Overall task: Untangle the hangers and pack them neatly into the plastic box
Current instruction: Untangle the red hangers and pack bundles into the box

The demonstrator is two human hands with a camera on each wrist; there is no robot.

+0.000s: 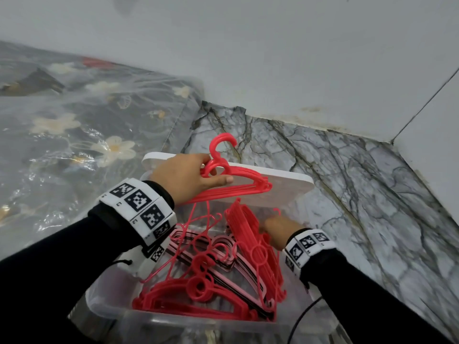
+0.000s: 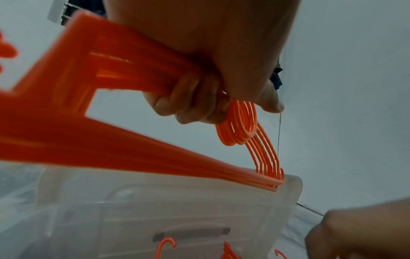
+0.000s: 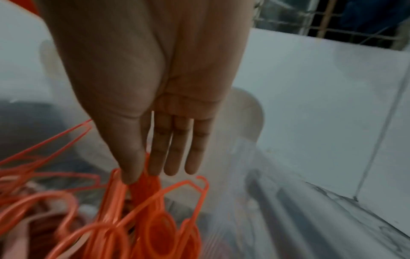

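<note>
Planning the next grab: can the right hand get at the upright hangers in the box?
Probably yes: the right hand is inside the open plastic box, fingers straight, touching the upright hangers; nothing covers them.

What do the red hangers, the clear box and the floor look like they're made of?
Red hangers: apparently moulded plastic, smooth and slightly glossy, judging by the thin uniform bars and rings. Clear storage box: translucent plastic; its contents show through the walls. Grey veined floor: marble or marble-look tile, hard to say which.

The right hand (image 3: 155, 87) and the hangers (image 3: 142, 219) below it were blurred in the wrist view; the plastic box (image 1: 149, 324) ran off the head view's lower edge.
</note>
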